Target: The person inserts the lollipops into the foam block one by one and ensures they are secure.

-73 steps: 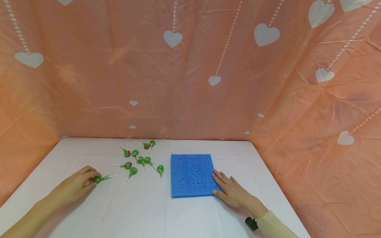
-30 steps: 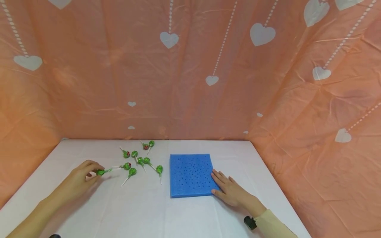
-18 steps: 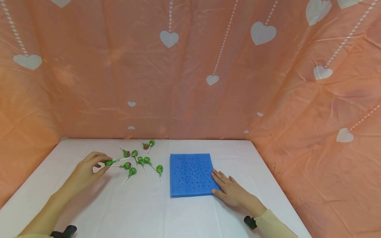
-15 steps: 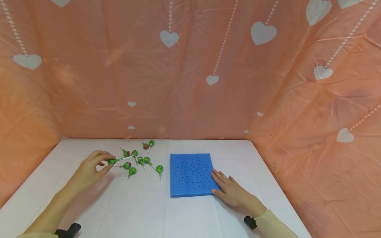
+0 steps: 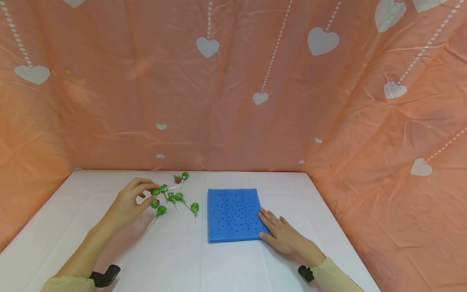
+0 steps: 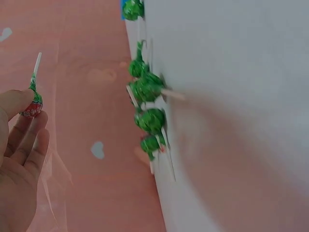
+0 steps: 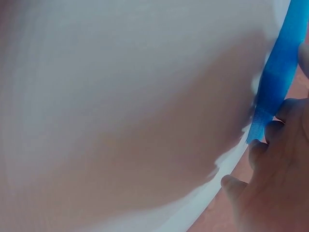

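Between thumb and fingertips my left hand (image 5: 131,200) pinches a lollipop (image 6: 35,100) in a green and red wrapper by its candy end. Its white stick points away from the hand, to the right in the head view. In the head view this lollipop overlaps others lying on the table behind it. My right hand (image 5: 282,235) rests with straight, spread fingers on the right edge of a square blue foam block (image 5: 233,217) dotted with small holes. The right wrist view shows the fingers along the block's side (image 7: 280,72).
Several green lollipops, among them one nearest the block (image 5: 195,207) and one at the front (image 5: 161,210), lie scattered left of the foam block on the white tablecloth (image 5: 175,263). An orange curtain (image 5: 233,101) with white hearts encloses the back and sides.
My left hand has carried the pinched lollipop rightward and toward the back of the table, up to the scattered lollipops. The right hand and foam block have stayed in place.
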Available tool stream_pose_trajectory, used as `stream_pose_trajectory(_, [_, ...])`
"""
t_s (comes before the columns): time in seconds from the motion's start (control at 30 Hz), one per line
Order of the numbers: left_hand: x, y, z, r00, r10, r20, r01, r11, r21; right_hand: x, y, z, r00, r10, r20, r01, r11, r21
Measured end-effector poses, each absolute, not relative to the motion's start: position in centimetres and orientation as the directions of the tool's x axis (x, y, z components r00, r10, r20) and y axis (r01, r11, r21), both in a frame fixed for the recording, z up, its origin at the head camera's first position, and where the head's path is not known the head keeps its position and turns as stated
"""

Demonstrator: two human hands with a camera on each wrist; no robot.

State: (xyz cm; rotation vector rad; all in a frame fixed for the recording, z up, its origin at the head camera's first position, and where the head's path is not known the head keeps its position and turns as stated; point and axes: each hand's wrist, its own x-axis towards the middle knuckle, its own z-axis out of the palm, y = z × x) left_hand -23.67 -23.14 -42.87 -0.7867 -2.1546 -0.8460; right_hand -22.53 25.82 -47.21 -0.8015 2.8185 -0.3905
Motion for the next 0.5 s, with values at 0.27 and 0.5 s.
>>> stream_pose_trajectory(0.27, [-24.1,-21.1,-42.4,-0.573,0.274,0.772,0.738,0.582,0.342,-22.6,25.8,-47.3,-0.837,-0.538,-0.104,-0.491,0.820,-0.294])
stream_pose_trajectory(0.5, [-24.6,-19.6,-42.7,-0.567,0.276,0.776,0.759,0.540,0.363,-22.5,25.7,-47.2,-0.833,-0.543,-0.107,-0.497,0.819,-0.285])
